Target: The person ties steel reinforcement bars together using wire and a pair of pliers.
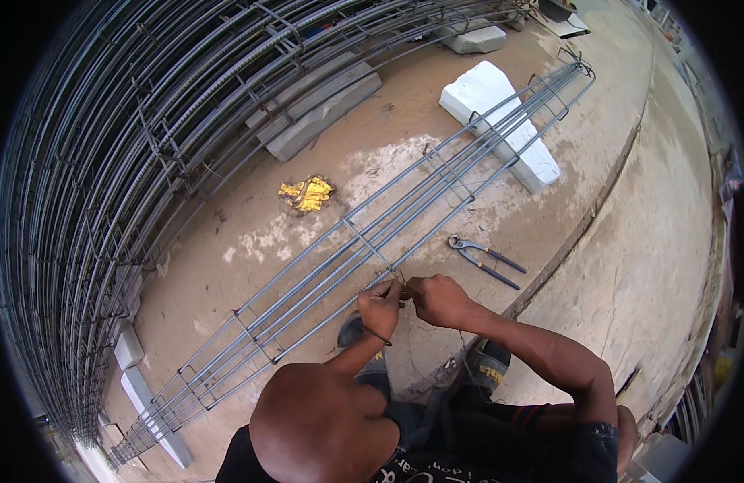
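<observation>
A long, narrow rebar cage point(372, 233) runs slantwise from lower left to upper right, its steel bars joined by square stirrups. Beside its near edge, at a stirrup corner, my left hand point(380, 310) is closed in a pinch. My right hand point(438, 300) is closed too, its fingertips almost meeting the left ones. Between them a thin tie wire point(402, 275) shows faintly by the stirrup corner; the fingers hide most of it. Dark-handled end-cutting pincers point(486, 262) lie partly spread on the ground, right of the cage and beyond my right hand.
White blocks prop the cage, one point(501, 121) near its far end, another point(155, 419) near its lower left end. A crumpled yellow glove or cloth point(306, 194) lies left of the cage. Stacked rebar cages point(146, 137) fill the left, with a grey block point(324, 105) beneath.
</observation>
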Motion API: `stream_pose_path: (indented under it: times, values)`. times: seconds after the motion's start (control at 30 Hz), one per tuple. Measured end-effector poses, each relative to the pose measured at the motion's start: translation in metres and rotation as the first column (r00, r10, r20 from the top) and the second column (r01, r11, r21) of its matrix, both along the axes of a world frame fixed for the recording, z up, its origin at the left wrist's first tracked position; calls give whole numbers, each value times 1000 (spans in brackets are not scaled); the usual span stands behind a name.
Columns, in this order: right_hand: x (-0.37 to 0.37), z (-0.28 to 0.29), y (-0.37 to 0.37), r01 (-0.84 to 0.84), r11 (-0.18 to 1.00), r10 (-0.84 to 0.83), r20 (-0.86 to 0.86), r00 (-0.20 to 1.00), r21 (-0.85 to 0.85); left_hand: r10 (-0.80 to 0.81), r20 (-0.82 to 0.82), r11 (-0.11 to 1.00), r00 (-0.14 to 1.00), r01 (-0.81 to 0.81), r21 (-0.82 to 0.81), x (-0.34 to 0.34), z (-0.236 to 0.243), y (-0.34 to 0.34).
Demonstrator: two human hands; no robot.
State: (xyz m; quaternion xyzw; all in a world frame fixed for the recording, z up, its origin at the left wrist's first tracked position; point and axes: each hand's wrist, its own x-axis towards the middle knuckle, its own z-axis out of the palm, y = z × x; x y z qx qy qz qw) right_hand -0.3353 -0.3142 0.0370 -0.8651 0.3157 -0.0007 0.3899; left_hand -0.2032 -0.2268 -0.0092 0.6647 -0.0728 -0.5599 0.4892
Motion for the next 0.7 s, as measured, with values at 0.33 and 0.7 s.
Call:
stream_pose_path:
  times: [0.33,0.7]
  values:
    - [44,42,27,61,998,-62,-36,997,-19,159,570,642,806,354,-680,5,-56,12]
    - [-12,-49,-19,332,323,-527,-123,841,886,-467,297,882,833,465,80,31,38,-9]
